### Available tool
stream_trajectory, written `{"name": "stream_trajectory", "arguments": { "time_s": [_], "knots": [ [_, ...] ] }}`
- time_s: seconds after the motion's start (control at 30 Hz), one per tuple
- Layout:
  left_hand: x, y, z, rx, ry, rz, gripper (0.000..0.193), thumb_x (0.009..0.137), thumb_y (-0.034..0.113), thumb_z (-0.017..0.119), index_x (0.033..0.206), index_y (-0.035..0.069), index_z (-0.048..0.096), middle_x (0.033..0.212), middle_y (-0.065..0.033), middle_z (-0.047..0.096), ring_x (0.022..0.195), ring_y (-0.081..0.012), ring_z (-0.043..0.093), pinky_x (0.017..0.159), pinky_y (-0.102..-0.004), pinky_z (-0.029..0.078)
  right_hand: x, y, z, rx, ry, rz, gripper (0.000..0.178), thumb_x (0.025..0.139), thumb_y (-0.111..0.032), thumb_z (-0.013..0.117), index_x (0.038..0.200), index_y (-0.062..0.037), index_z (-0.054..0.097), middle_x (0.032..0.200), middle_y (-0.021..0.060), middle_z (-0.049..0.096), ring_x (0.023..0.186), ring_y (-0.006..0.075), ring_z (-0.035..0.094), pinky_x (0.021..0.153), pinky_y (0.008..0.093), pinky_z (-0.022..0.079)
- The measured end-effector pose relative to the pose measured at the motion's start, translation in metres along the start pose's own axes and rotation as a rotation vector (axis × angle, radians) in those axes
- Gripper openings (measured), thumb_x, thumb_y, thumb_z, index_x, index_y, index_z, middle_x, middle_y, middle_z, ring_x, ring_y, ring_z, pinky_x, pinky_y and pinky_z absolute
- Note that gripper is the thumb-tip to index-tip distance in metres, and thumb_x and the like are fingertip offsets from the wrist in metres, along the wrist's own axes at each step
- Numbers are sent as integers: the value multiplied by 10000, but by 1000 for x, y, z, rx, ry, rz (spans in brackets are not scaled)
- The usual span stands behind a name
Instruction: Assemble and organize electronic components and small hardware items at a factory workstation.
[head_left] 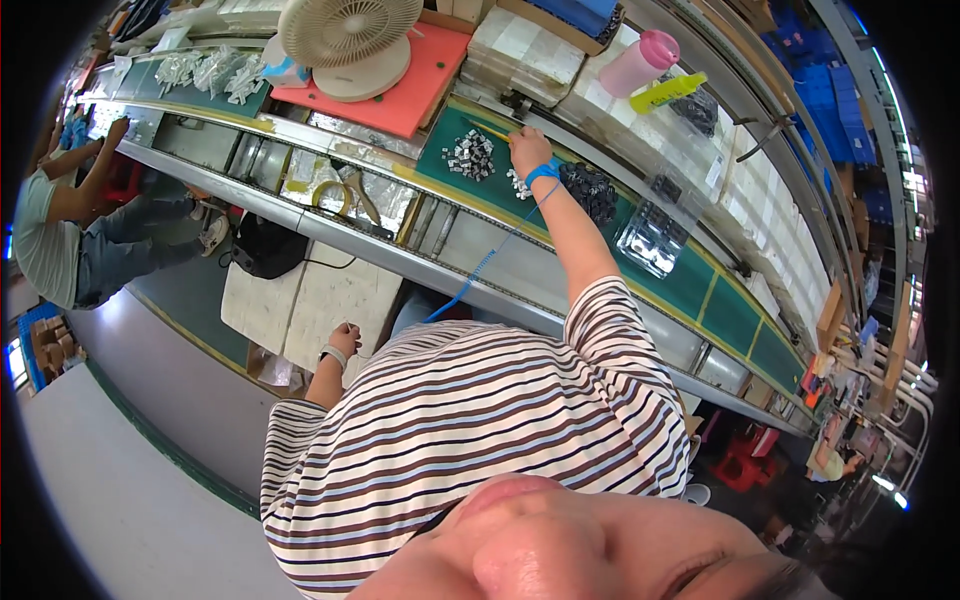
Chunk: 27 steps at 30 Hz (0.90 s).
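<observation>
**Right hand reaching onto the green mat among small parts**

The right hand (pixel 528 150) is stretching far out over the green mat (pixel 455 135) on the table (pixel 520 270), resting beside a yellow stick-like tool (pixel 490 130); whether its fingers are closed on the tool cannot be told. A blue wrist strap (pixel 541 174) is circling the wrist, with a coiled blue cord (pixel 470 280) trailing back toward the body. Just left of the hand a pile of small grey parts (pixel 470 155) is lying; just right, a heap of dark parts (pixel 590 190), and farther right a clear tray (pixel 652 240).

The left hand (pixel 345 340), wearing a watch, is hanging low near the table's edge, fingers curled together, holding nothing visible.

Farther back a cream fan (pixel 345 40) is standing on an orange pad (pixel 420 85), and a pink bottle (pixel 640 62) is lying to the right. A steel conveyor frame (pixel 330 225) is running the table's length. At the far left another person (pixel 60 230) is sitting at the same line.
</observation>
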<state>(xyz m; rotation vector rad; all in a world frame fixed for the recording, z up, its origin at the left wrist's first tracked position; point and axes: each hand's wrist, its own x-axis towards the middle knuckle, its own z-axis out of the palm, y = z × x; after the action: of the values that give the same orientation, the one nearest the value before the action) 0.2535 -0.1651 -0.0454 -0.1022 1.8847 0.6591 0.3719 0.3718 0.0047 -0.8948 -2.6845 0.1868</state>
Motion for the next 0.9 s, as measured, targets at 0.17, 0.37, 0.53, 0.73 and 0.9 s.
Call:
{"name": "stream_trajectory", "arguments": {
  "time_s": [0.17,0.37,0.53,0.73,0.9],
  "knots": [
    [2,-10,-12,-21,24,10,197,829,227,499,908,51,537,753,-64,583,579,-166,581,457,-293,433,2,-3,-3,-39,-32,-68,136,709,-125,508,768,-123,631,792,83,523,820,273,506,665,401,432],
    [1,6,-12,60,41,44,210,827,251,511,915,63,541,771,-55,587,601,-153,580,463,-277,443,-3,5,-2,-107,-69,-164,176,709,-96,499,825,-104,631,805,96,527,802,284,511,670,405,438],
    [-6,-3,-9,47,44,60,209,827,254,510,916,69,545,780,-48,587,604,-151,583,470,-275,450,-2,-1,-4,-22,-43,-108,166,709,-71,512,829,-93,625,824,92,534,792,291,513,667,406,446],
    [-9,-3,-10,68,27,54,221,831,266,513,908,61,542,772,-43,579,612,-155,586,472,-275,446,6,3,-4,-37,-73,22,232,746,-66,506,947,-93,618,852,133,539,812,309,520,684,425,459],
    [0,4,0,107,-33,144,213,823,239,514,890,43,563,724,-63,597,586,-161,589,507,-291,463,-5,-36,-29,173,-41,150,296,700,-138,534,978,-41,566,893,192,564,860,361,525,756,432,429]
  ]
}}
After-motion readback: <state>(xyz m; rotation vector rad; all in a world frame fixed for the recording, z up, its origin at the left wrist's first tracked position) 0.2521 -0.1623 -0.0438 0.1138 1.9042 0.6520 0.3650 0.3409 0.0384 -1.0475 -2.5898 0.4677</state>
